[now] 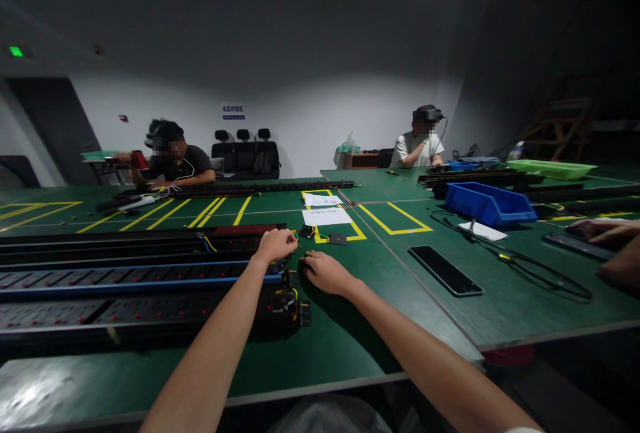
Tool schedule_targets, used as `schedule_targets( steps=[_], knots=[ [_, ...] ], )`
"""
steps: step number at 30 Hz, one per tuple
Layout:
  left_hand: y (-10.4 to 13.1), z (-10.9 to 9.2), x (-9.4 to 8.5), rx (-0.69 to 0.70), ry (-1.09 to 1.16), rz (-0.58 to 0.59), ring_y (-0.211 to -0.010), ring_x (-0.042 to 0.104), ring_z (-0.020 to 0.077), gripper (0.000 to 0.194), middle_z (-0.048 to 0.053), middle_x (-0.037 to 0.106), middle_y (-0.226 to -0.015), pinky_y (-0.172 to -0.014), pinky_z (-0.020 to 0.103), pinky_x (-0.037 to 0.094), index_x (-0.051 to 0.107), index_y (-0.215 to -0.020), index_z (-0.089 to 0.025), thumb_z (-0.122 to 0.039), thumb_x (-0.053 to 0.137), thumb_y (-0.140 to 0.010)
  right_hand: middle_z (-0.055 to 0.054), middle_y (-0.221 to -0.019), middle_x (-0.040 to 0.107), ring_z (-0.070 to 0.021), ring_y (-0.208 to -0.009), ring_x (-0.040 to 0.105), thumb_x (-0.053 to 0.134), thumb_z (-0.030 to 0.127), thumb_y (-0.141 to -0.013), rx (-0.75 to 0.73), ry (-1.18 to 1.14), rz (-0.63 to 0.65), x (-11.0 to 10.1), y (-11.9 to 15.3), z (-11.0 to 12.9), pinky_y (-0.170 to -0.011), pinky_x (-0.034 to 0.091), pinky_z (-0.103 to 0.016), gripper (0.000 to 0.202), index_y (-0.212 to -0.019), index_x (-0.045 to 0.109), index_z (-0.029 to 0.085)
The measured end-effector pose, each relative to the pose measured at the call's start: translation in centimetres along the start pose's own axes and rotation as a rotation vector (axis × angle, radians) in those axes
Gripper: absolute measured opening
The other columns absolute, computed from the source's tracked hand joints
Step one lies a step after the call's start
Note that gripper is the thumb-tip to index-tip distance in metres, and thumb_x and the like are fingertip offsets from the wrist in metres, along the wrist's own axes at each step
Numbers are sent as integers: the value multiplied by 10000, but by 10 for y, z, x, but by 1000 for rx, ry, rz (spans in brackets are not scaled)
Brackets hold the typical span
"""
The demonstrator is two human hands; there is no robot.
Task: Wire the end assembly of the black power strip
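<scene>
My left hand (277, 246) reaches over the right-hand ends of several long black power strips, its fingers bent together near green-yellow wires. Facing it, my right hand (324, 271) is curled beside the same ends, low over the green table. Whatever is between the fingers of either hand is too small to make out. The nearest power strip (155, 311) has rows of sockets with red marks and an open end with wiring. Behind it lies a power strip with a blue edge (165, 283). Just past my hands sit small black parts (339, 239) with wires.
White papers (327, 217) and yellow tape outlines mark the table (360, 339). To the right are a phone (445, 271), a black cable (543, 273), a blue bin (490, 205) and another person's hand (610, 229). Two people sit across the table.
</scene>
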State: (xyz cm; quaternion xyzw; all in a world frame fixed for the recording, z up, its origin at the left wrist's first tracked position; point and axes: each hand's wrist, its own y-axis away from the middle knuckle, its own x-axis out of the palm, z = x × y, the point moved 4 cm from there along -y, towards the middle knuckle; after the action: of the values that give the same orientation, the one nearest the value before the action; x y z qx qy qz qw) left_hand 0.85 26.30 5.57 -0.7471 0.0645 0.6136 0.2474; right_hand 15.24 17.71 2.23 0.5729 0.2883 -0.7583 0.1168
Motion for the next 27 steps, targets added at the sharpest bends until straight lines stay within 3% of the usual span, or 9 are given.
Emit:
schedule_targets(
  steps=[27],
  knots=[
    [0,0,0,-4,1,4,-937,690,227,233,18,773,-924,-850,310,473,764,-875,-284,-404,572,-819,-167,-1208,682,-245,-1167,595,472,217,-939,-10,2,6,1,0,-1,-1038,407,-327,341,-1180,688,110]
  ],
)
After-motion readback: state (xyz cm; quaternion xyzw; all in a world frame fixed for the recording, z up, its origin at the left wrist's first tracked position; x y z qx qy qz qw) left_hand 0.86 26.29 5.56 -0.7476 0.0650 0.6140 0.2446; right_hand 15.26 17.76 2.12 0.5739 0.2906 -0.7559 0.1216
